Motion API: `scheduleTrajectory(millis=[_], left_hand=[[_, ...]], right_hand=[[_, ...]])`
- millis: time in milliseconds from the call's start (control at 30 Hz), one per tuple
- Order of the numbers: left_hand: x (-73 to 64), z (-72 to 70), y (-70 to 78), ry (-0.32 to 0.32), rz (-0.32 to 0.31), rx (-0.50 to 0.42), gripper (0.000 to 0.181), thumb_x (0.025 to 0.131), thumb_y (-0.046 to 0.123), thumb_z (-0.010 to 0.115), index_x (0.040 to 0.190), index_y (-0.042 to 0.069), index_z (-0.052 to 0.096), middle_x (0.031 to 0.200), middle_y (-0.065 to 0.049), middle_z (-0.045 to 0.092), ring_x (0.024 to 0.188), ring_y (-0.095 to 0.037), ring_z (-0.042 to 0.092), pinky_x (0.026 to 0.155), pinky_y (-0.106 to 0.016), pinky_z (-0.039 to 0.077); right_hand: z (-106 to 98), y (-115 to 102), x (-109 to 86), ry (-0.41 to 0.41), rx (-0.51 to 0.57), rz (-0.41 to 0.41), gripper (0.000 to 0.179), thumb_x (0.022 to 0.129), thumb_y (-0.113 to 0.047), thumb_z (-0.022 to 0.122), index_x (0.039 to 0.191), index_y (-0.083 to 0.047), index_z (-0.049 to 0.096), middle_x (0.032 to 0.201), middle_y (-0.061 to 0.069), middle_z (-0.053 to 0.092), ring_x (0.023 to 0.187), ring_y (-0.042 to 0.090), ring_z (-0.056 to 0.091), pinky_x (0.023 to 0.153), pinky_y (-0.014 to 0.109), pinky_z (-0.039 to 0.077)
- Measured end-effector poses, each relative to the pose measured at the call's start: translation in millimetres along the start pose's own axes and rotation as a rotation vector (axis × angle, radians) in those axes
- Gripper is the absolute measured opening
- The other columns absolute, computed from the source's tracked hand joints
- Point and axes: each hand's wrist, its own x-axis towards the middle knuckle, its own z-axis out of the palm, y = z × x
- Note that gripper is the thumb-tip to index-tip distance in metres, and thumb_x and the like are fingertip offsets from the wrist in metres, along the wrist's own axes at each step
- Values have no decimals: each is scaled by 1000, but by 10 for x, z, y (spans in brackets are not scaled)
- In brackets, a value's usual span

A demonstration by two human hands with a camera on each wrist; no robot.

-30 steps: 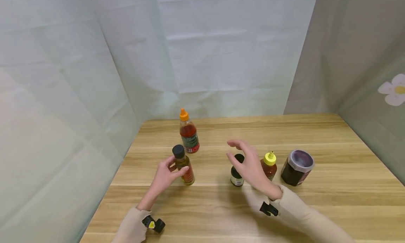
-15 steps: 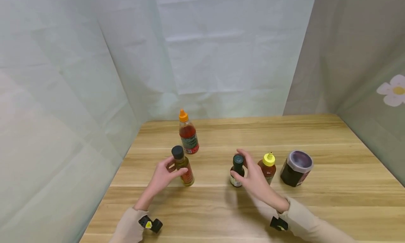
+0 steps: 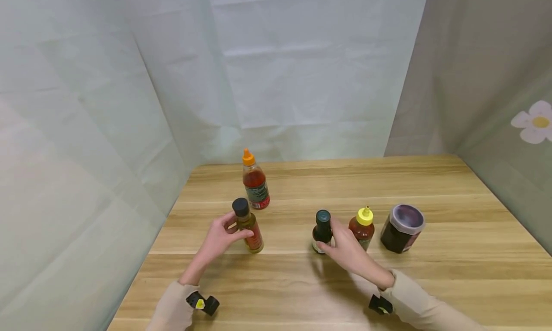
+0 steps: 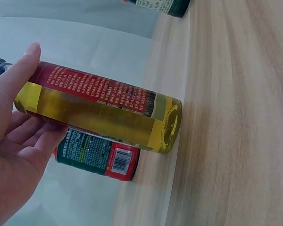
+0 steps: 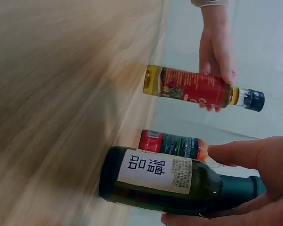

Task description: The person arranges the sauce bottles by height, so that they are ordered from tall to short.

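My left hand [image 3: 218, 237] holds a small oil bottle [image 3: 254, 233] upright on the table, thumb on the near side and fingers behind. In the left wrist view the oil bottle [image 4: 99, 103] shows yellow liquid, a red label and a dark cap. My right hand [image 3: 347, 249] grips a dark green glass bottle [image 3: 322, 230] around its upper part, with the thumb in front. A white label is visible on this green bottle [image 5: 155, 174] in the right wrist view. Part of its far side is hidden by the hand.
Behind the oil bottle stands a red sauce bottle [image 3: 256, 185] with an orange tip. Right of my right hand are a yellow-capped squeeze bottle [image 3: 362, 230] and a dark jar [image 3: 398, 235] with a translucent lid. Cloth walls border the wooden table [image 3: 284, 283].
My right hand has come down from above the green bottle, and its thumb and fingers have closed around it. The left hand keeps its hold on the oil bottle.
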Motion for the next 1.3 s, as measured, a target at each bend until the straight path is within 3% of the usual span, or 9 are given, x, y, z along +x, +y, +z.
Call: scheduleTrajectory(millis=[233, 567, 800, 1100, 1300], left_hand=[[14, 11, 3, -11, -9, 20, 59, 80, 13, 79, 132, -2, 55, 126, -24, 61, 120, -37, 57, 97, -41, 52], [61, 37, 55, 77, -95, 59, 52, 76, 20, 83, 122, 4, 65, 116, -17, 69, 110, -30, 64, 94, -43, 54], [146, 81, 131, 103, -101, 84, 57, 75, 26, 84, 125, 6, 63, 117, -17, 69, 110, -29, 65, 93, -43, 55], [350, 186, 255, 23, -46, 55, 54, 76, 24, 83, 123, 6, 64, 121, -16, 67, 114, -30, 63, 96, -43, 53], [512, 298, 261, -39, -15, 94, 49, 79, 25, 81, 120, 5, 65, 114, -14, 69, 103, -26, 68, 88, -36, 58]], right_hand=[[8, 42, 3, -8, -1, 14, 33, 81, -5, 76, 109, -1, 60, 104, 16, 69, 99, 28, 67, 77, 39, 57], [14, 0, 21, 11, -29, -1, 31, 81, -3, 75, 108, -1, 60, 101, 14, 68, 95, 27, 67, 77, 39, 57], [22, 15, 25, 11, -41, 9, 31, 81, -4, 75, 108, -1, 60, 101, 15, 68, 95, 27, 68, 76, 39, 58], [27, 23, 39, 6, -42, -2, 30, 81, -3, 75, 107, -2, 59, 102, 15, 67, 95, 27, 68, 76, 38, 58], [33, 20, 38, 1, -38, -5, 32, 81, -2, 75, 108, -1, 59, 102, 16, 67, 95, 28, 68, 76, 39, 59]])
